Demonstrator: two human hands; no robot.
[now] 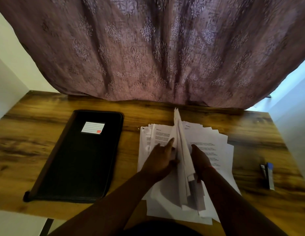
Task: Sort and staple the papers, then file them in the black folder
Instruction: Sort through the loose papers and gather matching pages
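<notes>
— Papers (206,150) spread loose at centre right of frame, some sheets stood on edge between left hand (159,160) and right hand (200,159). Left fingers straight, pressing; right grip, cannot tell.
— Could slump and mix the order. Black folder (80,155) closed at left on counter (37,116); stapler (268,176) far right.

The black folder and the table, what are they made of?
The black folder looks like leather or a fake leather: matte, finely grained, with a seam round its edge. I cannot tell which. The table looks like wood, with brown streaky grain and a slight shine, though it may be a printed wood-look surface.
</notes>
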